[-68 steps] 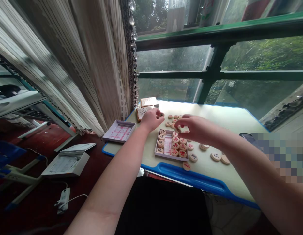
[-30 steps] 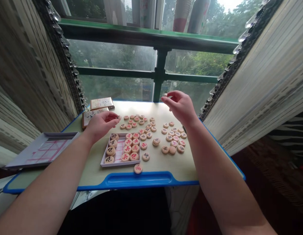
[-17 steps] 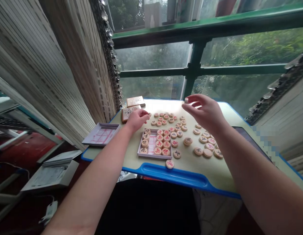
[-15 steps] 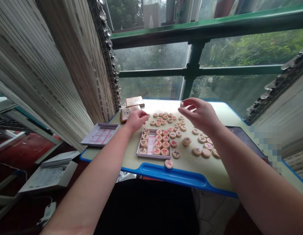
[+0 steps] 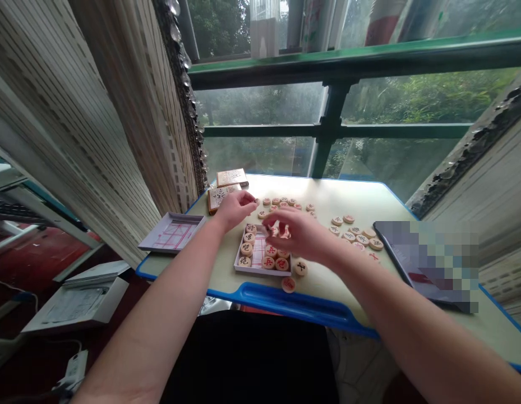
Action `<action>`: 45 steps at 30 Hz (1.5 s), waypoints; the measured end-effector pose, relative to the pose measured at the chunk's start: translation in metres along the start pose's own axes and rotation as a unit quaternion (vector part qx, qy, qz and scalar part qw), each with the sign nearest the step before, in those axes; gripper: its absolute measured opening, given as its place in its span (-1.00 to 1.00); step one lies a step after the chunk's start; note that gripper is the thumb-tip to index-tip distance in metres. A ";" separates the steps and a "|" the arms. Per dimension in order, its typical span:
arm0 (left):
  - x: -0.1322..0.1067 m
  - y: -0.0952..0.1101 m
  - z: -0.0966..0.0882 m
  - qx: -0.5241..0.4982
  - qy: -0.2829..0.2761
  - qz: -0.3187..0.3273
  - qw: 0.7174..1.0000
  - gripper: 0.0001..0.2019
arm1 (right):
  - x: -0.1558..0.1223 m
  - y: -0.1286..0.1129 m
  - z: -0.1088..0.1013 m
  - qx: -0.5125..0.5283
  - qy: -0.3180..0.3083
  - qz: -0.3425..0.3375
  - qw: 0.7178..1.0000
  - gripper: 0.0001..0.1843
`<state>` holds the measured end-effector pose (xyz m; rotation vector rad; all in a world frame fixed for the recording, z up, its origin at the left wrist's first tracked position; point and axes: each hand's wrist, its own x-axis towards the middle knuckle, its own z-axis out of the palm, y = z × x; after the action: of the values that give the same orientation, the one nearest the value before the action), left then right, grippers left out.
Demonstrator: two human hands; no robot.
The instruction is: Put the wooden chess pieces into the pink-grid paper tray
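My right hand (image 5: 296,229) hovers over the right half of a shallow white box (image 5: 263,271), its fingers closed on a Chinese chess piece (image 5: 267,229) that is partly hidden. Inside the box, black-lettered pieces (image 5: 246,248) line the left side and red-lettered ones (image 5: 269,262) fill the right, with a bare strip between. Just beyond the box's back left corner is my left hand (image 5: 236,209), fingertips pinched. A small piece edge (image 5: 256,201) shows at those fingertips; whether it is gripped is unclear.
Loose pieces (image 5: 361,239) lie right of the box and behind it. Two small patterned boxes (image 5: 231,178) sit at the back left, near a white lid (image 5: 173,233). A dark tablet (image 5: 411,264), partly blurred out, rests at the right. The table has a blue front tray (image 5: 294,303).
My right hand has come left and down from above the table's back to over the box, carrying a piece. My left hand has stayed nearly still. The view has shifted slightly.
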<state>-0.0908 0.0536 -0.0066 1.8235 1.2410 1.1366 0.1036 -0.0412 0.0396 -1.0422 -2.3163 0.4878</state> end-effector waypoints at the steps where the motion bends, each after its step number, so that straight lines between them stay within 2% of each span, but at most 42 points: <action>1: 0.001 -0.002 0.001 0.008 -0.001 0.008 1.000 -0.79 | 0.001 -0.005 0.008 -0.026 -0.015 -0.024 0.999 -0.75; 4: 0.002 -0.006 0.002 0.027 -0.016 0.024 0.999 -0.78 | 0.004 -0.016 0.025 -0.094 -0.036 -0.082 0.992 -0.74; 7: 0.000 -0.005 0.002 0.048 -0.019 0.032 0.998 -0.79 | 0.004 -0.021 0.034 -0.108 -0.029 -0.111 0.987 -0.75; 13: 0.000 -0.001 0.000 0.054 -0.004 0.037 0.998 -0.79 | 0.002 -0.019 0.031 -0.128 -0.002 -0.109 0.986 -0.75; 15: 0.000 0.000 -0.001 0.056 -0.011 0.028 0.998 -0.77 | 0.004 -0.014 0.023 -0.139 0.018 -0.073 0.987 -0.76; 18: 0.000 0.000 -0.005 0.146 -0.017 0.002 0.989 -0.77 | 0.007 0.000 0.005 -0.159 0.057 0.053 0.984 -0.76; 20: -0.001 0.000 -0.007 0.228 -0.025 -0.004 0.973 -0.79 | 0.007 0.014 -0.008 -0.173 0.049 0.131 0.975 -0.77; 22: -0.002 0.001 -0.009 0.268 -0.031 0.005 0.963 -0.80 | 0.005 0.028 -0.018 -0.187 0.036 0.181 0.965 -0.74; 27: -0.003 -0.002 -0.008 0.250 -0.057 0.003 0.967 -0.76 | 0.003 0.052 -0.023 -0.152 0.026 0.192 0.969 -0.71; 31: -0.001 -0.007 -0.007 0.258 -0.086 -0.019 0.962 -0.75 | 0.011 0.054 -0.011 -0.154 0.025 0.188 0.970 -0.73; 37: -0.001 -0.006 -0.008 0.262 -0.101 -0.021 0.959 -0.74 | 0.022 0.056 0.002 -0.185 -0.009 0.219 0.958 -0.81; 40: -0.002 -0.004 -0.008 0.270 -0.116 -0.007 0.956 -0.72 | 0.015 0.052 -0.014 -0.168 -0.001 0.216 0.962 -0.78; 42: -0.002 -0.004 -0.007 0.268 -0.124 0.006 0.955 -0.72 | 0.004 0.047 -0.037 -0.168 0.031 0.228 0.958 -0.72; 44: -0.002 -0.004 -0.006 0.270 -0.110 0.015 0.956 -0.69 | -0.011 0.042 -0.066 -0.199 0.080 0.264 0.940 -0.71; 45: -0.002 -0.004 -0.006 0.278 -0.113 0.026 0.954 -0.66 | -0.018 0.039 -0.079 -0.213 0.081 0.293 0.929 -0.71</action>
<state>-0.0978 0.0532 -0.0080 2.3276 1.4788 0.6065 0.1842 -0.0223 0.0752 -1.9278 -1.9766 0.0972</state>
